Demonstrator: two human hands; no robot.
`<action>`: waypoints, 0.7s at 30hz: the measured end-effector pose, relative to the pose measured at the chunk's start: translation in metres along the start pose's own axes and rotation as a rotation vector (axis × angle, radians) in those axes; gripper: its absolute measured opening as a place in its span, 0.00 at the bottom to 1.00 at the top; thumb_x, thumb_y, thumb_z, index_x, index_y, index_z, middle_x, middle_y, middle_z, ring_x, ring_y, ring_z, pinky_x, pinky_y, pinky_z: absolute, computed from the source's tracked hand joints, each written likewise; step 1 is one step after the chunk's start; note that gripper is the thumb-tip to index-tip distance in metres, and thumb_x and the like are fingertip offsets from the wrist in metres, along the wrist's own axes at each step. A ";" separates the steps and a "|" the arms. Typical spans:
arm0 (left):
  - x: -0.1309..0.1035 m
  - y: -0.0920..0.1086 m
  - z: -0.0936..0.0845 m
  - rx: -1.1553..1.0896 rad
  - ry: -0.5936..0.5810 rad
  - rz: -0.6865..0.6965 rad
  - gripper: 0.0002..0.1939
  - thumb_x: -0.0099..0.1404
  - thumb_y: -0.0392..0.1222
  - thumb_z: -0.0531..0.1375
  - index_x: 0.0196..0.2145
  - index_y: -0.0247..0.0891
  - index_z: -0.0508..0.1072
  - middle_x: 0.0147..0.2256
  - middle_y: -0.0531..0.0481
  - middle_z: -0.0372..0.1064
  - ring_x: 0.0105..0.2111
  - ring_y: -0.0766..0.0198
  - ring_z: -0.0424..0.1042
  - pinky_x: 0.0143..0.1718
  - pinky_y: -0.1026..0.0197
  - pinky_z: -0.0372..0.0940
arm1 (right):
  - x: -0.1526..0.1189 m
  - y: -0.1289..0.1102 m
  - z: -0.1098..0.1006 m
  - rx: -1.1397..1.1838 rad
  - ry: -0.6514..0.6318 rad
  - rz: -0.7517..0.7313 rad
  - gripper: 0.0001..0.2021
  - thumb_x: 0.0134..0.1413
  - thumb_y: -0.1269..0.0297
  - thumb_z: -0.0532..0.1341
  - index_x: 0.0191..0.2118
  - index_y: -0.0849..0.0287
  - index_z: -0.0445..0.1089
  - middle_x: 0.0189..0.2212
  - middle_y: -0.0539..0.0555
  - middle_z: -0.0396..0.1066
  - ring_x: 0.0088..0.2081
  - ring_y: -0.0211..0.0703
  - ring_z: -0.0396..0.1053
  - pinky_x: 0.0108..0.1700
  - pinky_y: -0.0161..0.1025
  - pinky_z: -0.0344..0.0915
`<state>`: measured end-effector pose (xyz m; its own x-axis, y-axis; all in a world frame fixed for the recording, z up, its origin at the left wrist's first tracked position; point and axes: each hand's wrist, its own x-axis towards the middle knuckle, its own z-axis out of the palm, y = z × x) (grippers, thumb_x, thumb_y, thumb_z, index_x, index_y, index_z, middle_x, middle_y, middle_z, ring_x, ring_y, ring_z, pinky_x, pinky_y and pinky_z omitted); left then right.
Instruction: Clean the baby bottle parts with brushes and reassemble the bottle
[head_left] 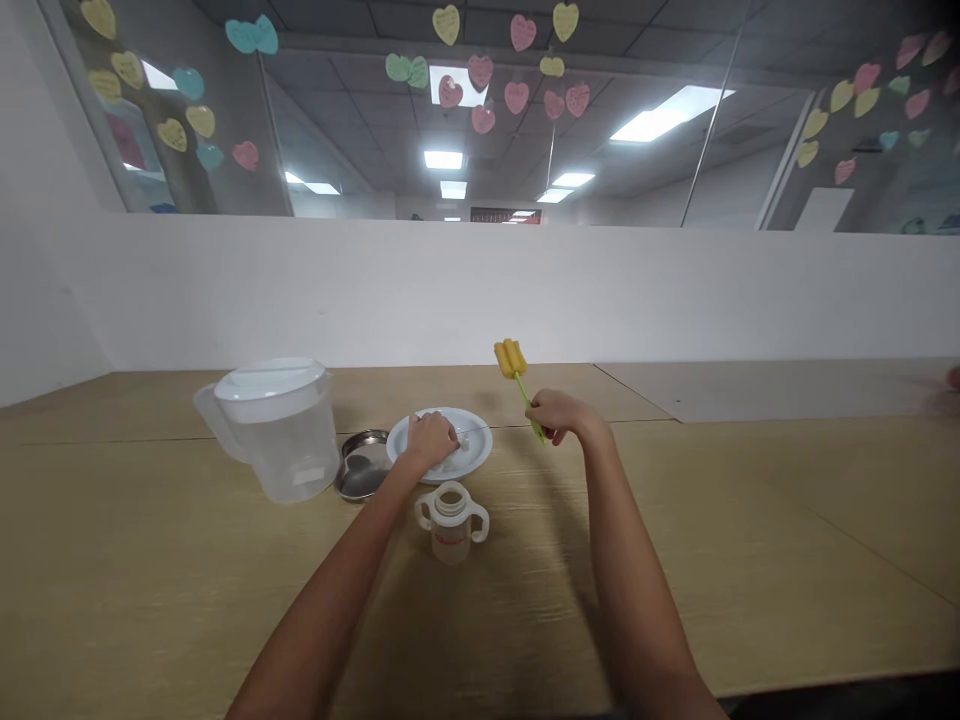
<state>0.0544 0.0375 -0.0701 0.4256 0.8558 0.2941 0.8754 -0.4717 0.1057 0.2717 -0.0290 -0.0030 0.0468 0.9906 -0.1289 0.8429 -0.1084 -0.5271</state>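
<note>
Worktop [750, 560]: light wood, everything sits well out ahead of me. Biggest item is the clear lidded pitcher [274, 430], upright, far left, lid on. Just right of it a small steel dish [360, 467], touching or slightly tucked under the white plate [476, 447]. My left hand [431, 440] is on that plate, fingers curled down on something small and white there; can't tell what, or whether I've really got it pinched. Nearer to me, just in front of the plate, the baby bottle [451, 520] stands upright, two side handles, mouth open, no cap on.

My right hand [561, 413] hangs right of the plate, fingers closed around the green handle of the bottle brush [519, 385]. Its long axis is tilted, yellow sponge head up and leaning away-left, handle end down in my fist.

Progress, my read: early. Bottle opened and brush in hand, but the brush is in the air, well clear of the bottle mouth; no scrubbing visible.
</note>
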 end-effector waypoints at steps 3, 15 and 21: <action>-0.010 -0.010 -0.013 -0.096 0.080 -0.060 0.10 0.57 0.45 0.58 0.30 0.41 0.77 0.36 0.43 0.73 0.40 0.52 0.69 0.44 0.49 0.57 | -0.009 -0.012 0.000 0.003 0.025 -0.055 0.03 0.43 0.72 0.54 0.23 0.63 0.61 0.21 0.59 0.68 0.19 0.41 0.67 0.21 0.36 0.64; -0.061 -0.039 -0.017 -0.574 0.558 -0.113 0.16 0.66 0.46 0.45 0.37 0.35 0.68 0.31 0.49 0.71 0.32 0.64 0.70 0.36 0.63 0.61 | -0.059 -0.089 0.035 -0.348 -0.030 -0.401 0.13 0.55 0.72 0.47 0.28 0.67 0.66 0.24 0.61 0.71 0.20 0.37 0.65 0.21 0.32 0.53; -0.072 -0.043 -0.010 -0.670 0.756 -0.185 0.15 0.65 0.48 0.46 0.32 0.37 0.67 0.22 0.53 0.64 0.24 0.66 0.64 0.28 0.65 0.57 | -0.074 -0.102 0.044 -0.517 0.143 -0.546 0.13 0.57 0.72 0.47 0.32 0.65 0.68 0.30 0.60 0.72 0.28 0.39 0.65 0.25 0.34 0.48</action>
<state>-0.0163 -0.0056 -0.0858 -0.1612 0.6789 0.7163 0.5066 -0.5659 0.6504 0.1588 -0.0952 0.0229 -0.4088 0.8974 0.1659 0.9084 0.4175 -0.0202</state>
